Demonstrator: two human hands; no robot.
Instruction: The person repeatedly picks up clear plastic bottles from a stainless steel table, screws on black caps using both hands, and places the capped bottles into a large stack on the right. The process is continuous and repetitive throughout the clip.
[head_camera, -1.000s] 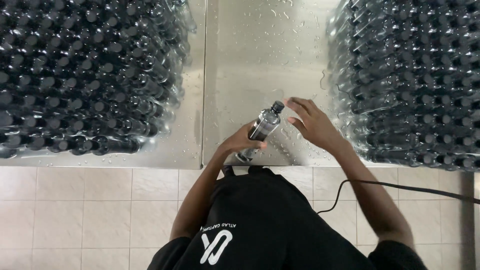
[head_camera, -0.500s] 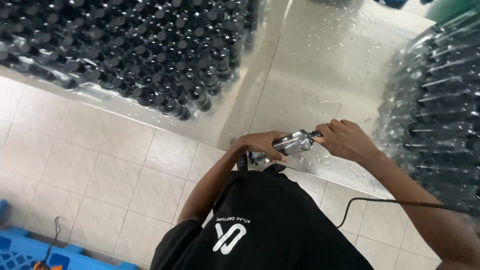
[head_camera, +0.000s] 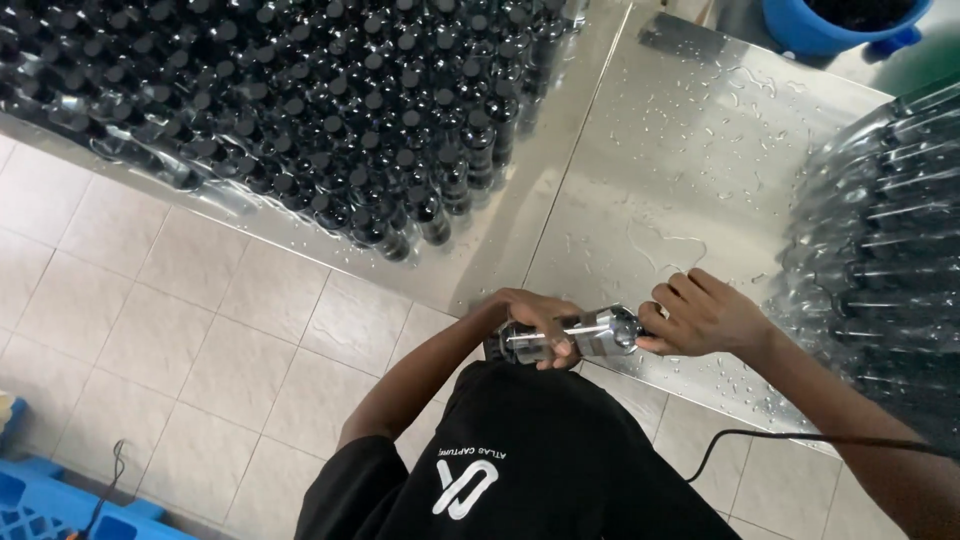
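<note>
I hold one clear bottle (head_camera: 580, 335) lying sideways in front of my body, at the near edge of a wet steel table (head_camera: 660, 160). My left hand (head_camera: 535, 322) is wrapped around the bottle's lower body. My right hand (head_camera: 700, 315) grips its cap end with the fingertips. To the upper left stands a dense block of dark-capped bottles (head_camera: 300, 110), upright on the table. At the right lies a stack of clear bottles (head_camera: 880, 260) on their sides.
A blue bucket (head_camera: 830, 25) stands beyond the table at the top right. A blue plastic crate (head_camera: 50, 500) sits on the tiled floor at the bottom left. A black cable (head_camera: 800, 437) runs over my right forearm.
My head has turned left and the view has tilted. The bottle has gone from slanted upright to lying sideways between both hands, which stay on it.
</note>
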